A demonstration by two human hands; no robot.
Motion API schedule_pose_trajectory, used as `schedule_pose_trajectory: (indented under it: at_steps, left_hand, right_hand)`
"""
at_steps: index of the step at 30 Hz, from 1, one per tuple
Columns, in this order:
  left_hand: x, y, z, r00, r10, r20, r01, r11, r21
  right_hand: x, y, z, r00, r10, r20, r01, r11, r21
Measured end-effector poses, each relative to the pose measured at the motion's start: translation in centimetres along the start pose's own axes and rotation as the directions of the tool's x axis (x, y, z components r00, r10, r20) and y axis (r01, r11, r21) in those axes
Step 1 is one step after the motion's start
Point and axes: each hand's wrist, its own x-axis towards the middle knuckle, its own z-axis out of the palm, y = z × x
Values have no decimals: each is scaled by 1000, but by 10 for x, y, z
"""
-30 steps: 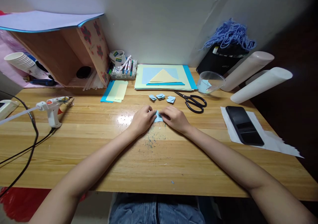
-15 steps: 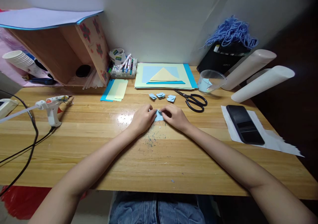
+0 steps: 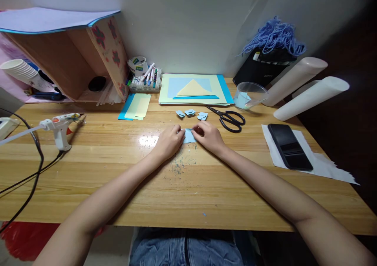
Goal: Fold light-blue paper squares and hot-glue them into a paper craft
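Note:
A small light-blue paper piece (image 3: 189,136) lies on the wooden table (image 3: 182,187) between my hands. My left hand (image 3: 169,141) presses its left edge with curled fingertips. On the right edge, the fingers of my right hand (image 3: 208,137) pinch it. Most of the paper is hidden under my fingers. Just behind my hands lie several small folded blue paper bits (image 3: 191,114).
Black scissors (image 3: 229,119) lie right of the bits. Sheets of coloured paper (image 3: 194,89), a marker box (image 3: 145,81), a clear cup (image 3: 249,96), a phone (image 3: 289,146) on white paper, two white rolls (image 3: 309,97), and a glue gun (image 3: 59,125) with cables surround the work area.
My right-hand fingers have shifted slightly back on the blue paper, showing a bit more of it. The view tilted a little; nothing else on the table moved.

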Motion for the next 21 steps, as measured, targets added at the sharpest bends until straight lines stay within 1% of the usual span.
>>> schedule_pose_trajectory:
  at_steps: [4,9,14,21]
  left_hand:
    - [0,-1,2,1000,5,-10,-5,1000,6]
    - [-1,-1,3,999,9,-31,-9,1000,7]
    - [0,-2,3,1000,12,-26,-12,1000,0]
    - [0,-2,3,1000,14,-8,-14,1000,18]
  right_hand:
    - [-3,-5,-1,985,-170,35,173,976,-132]
    - [-4,-5,1,950,-296,98,311,921,-235]
    - [-4,-4,1,928,-352,118,371,892,-256]
    - [-5,-3,1,919,-376,122,395,882,-256]
